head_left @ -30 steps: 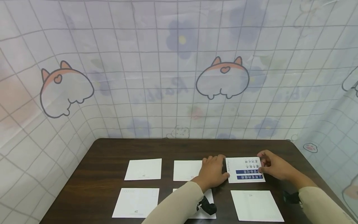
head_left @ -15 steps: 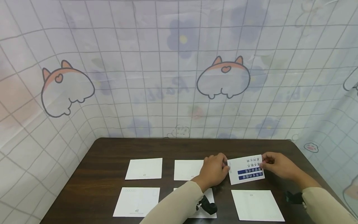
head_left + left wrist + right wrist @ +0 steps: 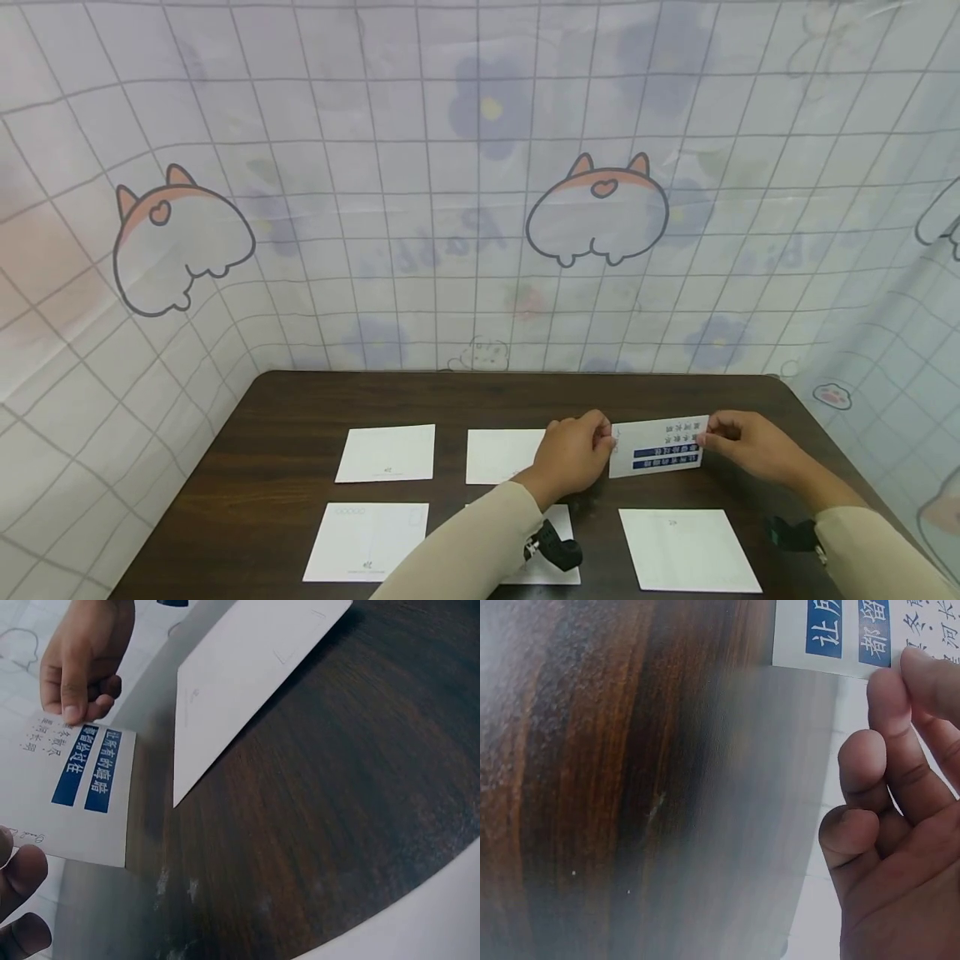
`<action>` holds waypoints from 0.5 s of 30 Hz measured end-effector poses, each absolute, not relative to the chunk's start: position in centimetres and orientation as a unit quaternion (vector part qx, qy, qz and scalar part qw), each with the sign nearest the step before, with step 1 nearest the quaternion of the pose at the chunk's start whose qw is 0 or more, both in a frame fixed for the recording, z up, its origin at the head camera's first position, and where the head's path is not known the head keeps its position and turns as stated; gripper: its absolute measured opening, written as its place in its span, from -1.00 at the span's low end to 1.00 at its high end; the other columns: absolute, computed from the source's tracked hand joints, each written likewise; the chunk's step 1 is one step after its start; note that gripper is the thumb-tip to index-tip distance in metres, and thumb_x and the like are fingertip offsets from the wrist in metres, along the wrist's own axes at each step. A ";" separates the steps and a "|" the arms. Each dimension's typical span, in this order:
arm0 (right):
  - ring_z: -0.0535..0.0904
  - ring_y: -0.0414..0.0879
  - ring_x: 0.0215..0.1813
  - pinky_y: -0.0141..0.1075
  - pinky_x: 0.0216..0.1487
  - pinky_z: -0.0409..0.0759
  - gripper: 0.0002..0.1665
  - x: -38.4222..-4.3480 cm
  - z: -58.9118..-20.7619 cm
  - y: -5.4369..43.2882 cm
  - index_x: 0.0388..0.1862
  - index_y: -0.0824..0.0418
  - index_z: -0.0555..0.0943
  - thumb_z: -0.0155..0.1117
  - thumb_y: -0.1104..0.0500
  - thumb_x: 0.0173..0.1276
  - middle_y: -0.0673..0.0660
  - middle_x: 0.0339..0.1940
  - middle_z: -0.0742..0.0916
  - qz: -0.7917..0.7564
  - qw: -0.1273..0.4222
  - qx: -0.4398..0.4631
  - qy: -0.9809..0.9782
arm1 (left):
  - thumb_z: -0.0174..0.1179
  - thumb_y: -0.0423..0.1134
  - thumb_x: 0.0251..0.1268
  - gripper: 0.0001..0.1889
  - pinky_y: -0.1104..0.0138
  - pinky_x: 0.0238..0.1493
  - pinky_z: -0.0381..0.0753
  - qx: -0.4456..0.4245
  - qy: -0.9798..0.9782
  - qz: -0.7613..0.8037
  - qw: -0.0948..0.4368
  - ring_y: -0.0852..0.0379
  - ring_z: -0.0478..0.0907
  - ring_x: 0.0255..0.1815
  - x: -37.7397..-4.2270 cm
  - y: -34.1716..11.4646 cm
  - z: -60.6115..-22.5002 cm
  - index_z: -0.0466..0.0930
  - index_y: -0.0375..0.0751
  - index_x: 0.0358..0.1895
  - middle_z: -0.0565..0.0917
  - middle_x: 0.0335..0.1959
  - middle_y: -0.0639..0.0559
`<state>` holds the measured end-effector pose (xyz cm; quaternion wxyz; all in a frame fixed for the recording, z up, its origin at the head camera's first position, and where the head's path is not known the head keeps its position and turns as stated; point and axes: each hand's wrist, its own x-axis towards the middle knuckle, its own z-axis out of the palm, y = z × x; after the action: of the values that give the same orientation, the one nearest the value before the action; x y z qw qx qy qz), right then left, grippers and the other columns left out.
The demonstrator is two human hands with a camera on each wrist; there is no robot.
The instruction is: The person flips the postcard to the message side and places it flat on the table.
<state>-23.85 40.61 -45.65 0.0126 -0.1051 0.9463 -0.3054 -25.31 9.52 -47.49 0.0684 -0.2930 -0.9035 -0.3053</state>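
Note:
A white postcard with dark handwritten-style characters and two blue text bands is held up and tilted at the back right of the table. My left hand pinches its left edge between thumb and fingers. On the opposite edge, my right hand pinches with thumb and forefinger, its other fingers curled below. The right wrist view shows that pinch at the edge of the postcard, beside the blue bands. In the left wrist view the postcard has its printed side showing, its lower edge above the dark wood.
Several white cards lie on the dark wooden table: a back left card, a front left card, a back middle card and a front right card. My left forearm partly covers a front middle card. A patterned curtain hangs behind.
The postcard, earlier almost flat at the back right, has been raised and tipped by both hands, so it looks narrower now. The other cards have stayed put.

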 end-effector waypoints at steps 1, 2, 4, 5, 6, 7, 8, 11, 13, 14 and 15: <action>0.58 -0.08 -0.25 -0.19 -0.23 0.48 -0.78 -23.8 -45.6 40.6 -0.30 0.11 0.64 0.33 0.02 0.50 -0.02 -0.27 0.76 -0.308 0.014 -0.106 0.945 | 0.15 -0.06 0.55 -0.88 0.36 -0.12 0.35 -0.293 -0.903 -0.305 0.069 0.37 0.34 -0.48 -25.3 9.5 -47.4 0.50 0.07 -0.21 0.42 -0.57 0.37; 0.60 -0.08 -0.24 -0.20 -0.21 0.51 -0.78 -23.8 -45.6 40.6 -0.29 0.12 0.64 0.32 0.02 0.50 -0.02 -0.25 0.77 -0.312 0.017 -0.105 0.944 | 0.15 -0.06 0.56 -0.88 0.36 -0.13 0.35 -0.294 -0.903 -0.306 0.069 0.37 0.34 -0.48 -25.3 9.5 -47.4 0.50 0.07 -0.20 0.43 -0.57 0.37; 0.65 -0.09 -0.21 -0.20 -0.19 0.56 -0.78 -23.7 -45.6 40.6 -0.28 0.13 0.65 0.31 0.03 0.52 0.00 -0.22 0.78 -0.320 0.022 -0.105 0.941 | 0.14 -0.05 0.57 -0.88 0.37 -0.14 0.35 -0.293 -0.903 -0.307 0.068 0.39 0.35 -0.48 -25.2 9.4 -47.3 0.52 0.06 -0.18 0.44 -0.56 0.39; 0.67 -0.09 -0.19 -0.20 -0.17 0.59 -0.78 -23.6 -45.5 40.6 -0.27 0.14 0.65 0.30 0.03 0.52 0.02 -0.21 0.78 -0.325 0.026 -0.105 0.939 | 0.13 -0.05 0.57 -0.88 0.37 -0.14 0.35 -0.292 -0.903 -0.307 0.069 0.40 0.36 -0.47 -25.2 9.4 -47.2 0.52 0.06 -0.18 0.45 -0.56 0.40; 0.69 -0.08 -0.17 -0.19 -0.16 0.62 -0.78 -23.6 -45.5 40.6 -0.26 0.15 0.66 0.29 0.03 0.53 0.03 -0.19 0.78 -0.331 0.029 -0.105 0.937 | 0.13 -0.04 0.58 -0.88 0.37 -0.14 0.35 -0.291 -0.903 -0.308 0.069 0.41 0.37 -0.46 -25.2 9.4 -47.1 0.52 0.06 -0.17 0.46 -0.55 0.42; 0.71 -0.08 -0.15 -0.17 -0.14 0.65 -0.78 -23.5 -45.5 40.7 -0.24 0.16 0.67 0.29 0.04 0.53 0.05 -0.18 0.79 -0.336 0.032 -0.106 0.935 | 0.12 -0.04 0.58 -0.87 0.36 -0.13 0.36 -0.291 -0.903 -0.310 0.068 0.42 0.38 -0.46 -25.2 9.4 -47.0 0.52 0.06 -0.17 0.48 -0.55 0.43; 0.72 -0.07 -0.13 -0.15 -0.13 0.66 -0.77 -23.5 -45.4 40.7 -0.23 0.16 0.67 0.28 0.03 0.53 0.06 -0.17 0.79 -0.340 0.035 -0.106 0.934 | 0.12 -0.04 0.58 -0.87 0.36 -0.10 0.37 -0.290 -0.902 -0.313 0.067 0.43 0.39 -0.46 -25.2 9.3 -46.9 0.53 0.06 -0.17 0.49 -0.54 0.44; 0.74 -0.04 -0.08 -0.11 -0.09 0.69 -0.76 -23.3 -45.3 40.8 -0.18 0.18 0.68 0.27 0.02 0.54 0.07 -0.14 0.80 -0.352 0.041 -0.108 0.929 | 0.10 -0.03 0.60 -0.86 0.31 0.02 0.42 -0.292 -0.899 -0.319 0.065 0.46 0.41 -0.46 -25.2 9.2 -46.8 0.53 0.07 -0.18 0.52 -0.52 0.47; 0.75 -0.04 -0.06 -0.09 -0.07 0.68 -0.76 -23.3 -45.3 41.0 -0.13 0.19 0.69 0.27 0.03 0.54 0.06 -0.13 0.80 -0.356 0.043 -0.110 0.927 | 0.09 -0.03 0.60 -0.86 0.29 0.08 0.43 -0.293 -0.898 -0.322 0.063 0.47 0.42 -0.47 -25.2 9.2 -46.8 0.53 0.07 -0.18 0.52 -0.52 0.47; 0.74 -0.04 -0.06 -0.09 -0.06 0.68 -0.76 -23.2 -45.3 41.0 -0.10 0.20 0.70 0.26 0.04 0.55 0.06 -0.13 0.80 -0.357 0.044 -0.111 0.927 | 0.09 -0.02 0.60 -0.86 0.29 0.10 0.44 -0.292 -0.898 -0.323 0.062 0.47 0.42 -0.47 -25.2 9.1 -46.8 0.54 0.08 -0.18 0.51 -0.52 0.46; 0.75 -0.04 -0.05 -0.09 -0.06 0.68 -0.77 -23.2 -45.3 41.1 -0.07 0.21 0.70 0.26 0.07 0.55 0.05 -0.13 0.80 -0.359 0.044 -0.111 0.926 | 0.08 -0.02 0.61 -0.85 0.29 0.12 0.43 -0.292 -0.898 -0.323 0.061 0.48 0.41 -0.47 -25.3 9.1 -46.9 0.54 0.09 -0.18 0.51 -0.52 0.46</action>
<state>-23.20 41.09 -45.26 0.0444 -0.1113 0.9258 -0.3586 -25.30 9.14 -46.86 0.0613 -0.2920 -0.8983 -0.3226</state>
